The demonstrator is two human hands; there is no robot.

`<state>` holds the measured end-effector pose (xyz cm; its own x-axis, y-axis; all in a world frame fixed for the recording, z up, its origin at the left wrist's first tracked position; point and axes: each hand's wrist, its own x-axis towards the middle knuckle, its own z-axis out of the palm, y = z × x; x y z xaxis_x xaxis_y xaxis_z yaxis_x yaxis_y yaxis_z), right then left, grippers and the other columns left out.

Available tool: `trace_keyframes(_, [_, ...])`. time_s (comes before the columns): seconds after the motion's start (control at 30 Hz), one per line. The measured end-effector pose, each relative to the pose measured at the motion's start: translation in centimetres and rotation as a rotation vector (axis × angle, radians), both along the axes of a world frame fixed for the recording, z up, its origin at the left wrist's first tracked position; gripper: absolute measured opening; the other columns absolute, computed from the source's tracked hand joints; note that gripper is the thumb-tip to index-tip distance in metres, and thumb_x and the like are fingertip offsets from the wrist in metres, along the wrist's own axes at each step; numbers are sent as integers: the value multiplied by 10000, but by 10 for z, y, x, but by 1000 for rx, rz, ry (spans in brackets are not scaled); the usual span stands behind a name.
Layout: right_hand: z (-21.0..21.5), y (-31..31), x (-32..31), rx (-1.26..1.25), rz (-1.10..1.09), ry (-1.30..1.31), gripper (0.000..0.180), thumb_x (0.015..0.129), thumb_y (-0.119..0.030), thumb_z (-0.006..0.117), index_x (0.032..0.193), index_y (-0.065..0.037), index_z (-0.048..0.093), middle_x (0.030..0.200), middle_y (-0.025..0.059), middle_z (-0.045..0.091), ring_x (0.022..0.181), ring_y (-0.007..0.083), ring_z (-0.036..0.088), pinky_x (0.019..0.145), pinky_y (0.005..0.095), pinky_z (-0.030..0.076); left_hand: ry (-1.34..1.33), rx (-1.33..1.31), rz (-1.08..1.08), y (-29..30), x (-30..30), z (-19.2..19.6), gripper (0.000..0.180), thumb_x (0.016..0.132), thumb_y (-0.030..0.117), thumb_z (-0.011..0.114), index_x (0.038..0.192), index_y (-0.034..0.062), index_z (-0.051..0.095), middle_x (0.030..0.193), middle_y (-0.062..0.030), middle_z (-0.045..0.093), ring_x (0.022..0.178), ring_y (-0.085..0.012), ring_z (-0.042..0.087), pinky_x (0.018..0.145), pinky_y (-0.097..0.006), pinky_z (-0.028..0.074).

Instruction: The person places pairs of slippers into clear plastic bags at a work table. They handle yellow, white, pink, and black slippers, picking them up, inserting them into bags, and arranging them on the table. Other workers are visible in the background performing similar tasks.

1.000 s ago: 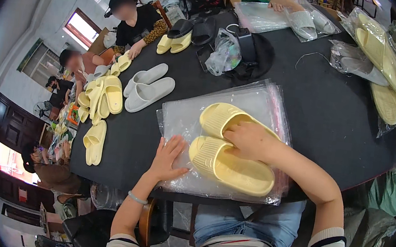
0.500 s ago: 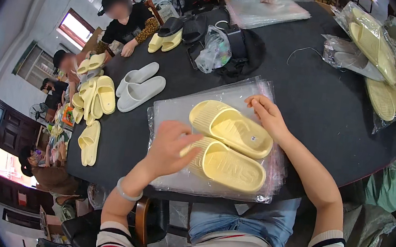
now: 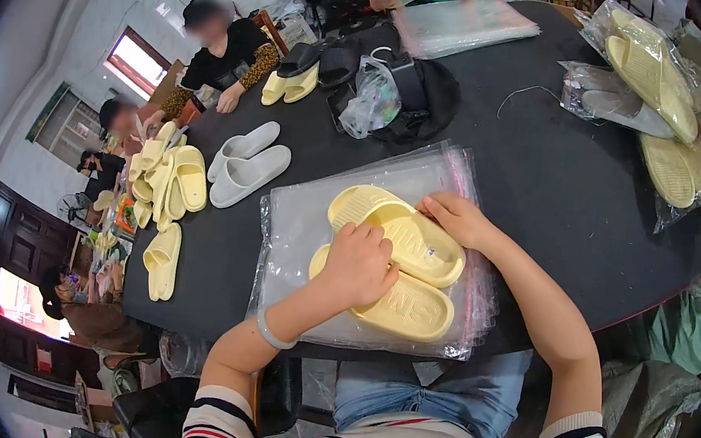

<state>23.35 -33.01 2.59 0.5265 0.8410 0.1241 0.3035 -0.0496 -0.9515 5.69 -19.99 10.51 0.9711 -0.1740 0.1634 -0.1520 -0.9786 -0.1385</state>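
Left hand curled, fingers bent down over the inner edge of the nearer yellow slipper, gripping it where it overlaps the other one. Right hand loosely open, fingertips pressed on the far edge of the upper yellow slipper, resting on it rather than closed around it. Both slippers side by side, touching, soles down, lying on a stack of clear plastic bags at the near edge of the black desk. Pale bracelet on the left wrist. To the left on the desk, a pair of grey slippers; further left, a heap of yellow slippers. At the far right, bagged slippers. Near the desk's middle, a dark bag. Across the desk, a person in black, one hand down by another yellow pair
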Motion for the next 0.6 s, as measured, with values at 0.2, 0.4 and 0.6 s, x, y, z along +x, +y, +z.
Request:
trace_keyframes(0.2, [0,0,-2,-25,-17,-114,343,973,-289,449,986,-11,649,952,172,659,909,340,619,803,396,474,65,-197,-12,4,-3,0,156,771,200,631,731,51,652,766,-90,581,792,-213,561,716,-363,392])
trace_keyframes(0.4, [-1,2,-3,-33,-1,-137,336,1001,-269,446,1016,2,643,940,121,648,883,214,615,795,318,480,131,-1660,111,33,-37,49,112,898,136,529,856,48,583,716,-33,535,729,-135,526,685,-312,396])
trace_keyframes(0.6, [-3,-1,-5,-56,-22,12,331,975,-286,477,1008,-7,651,939,164,657,891,293,626,811,374,477,-194,-1682,221,124,-121,98,114,903,110,555,809,52,527,719,-59,573,650,-134,514,630,-263,422])
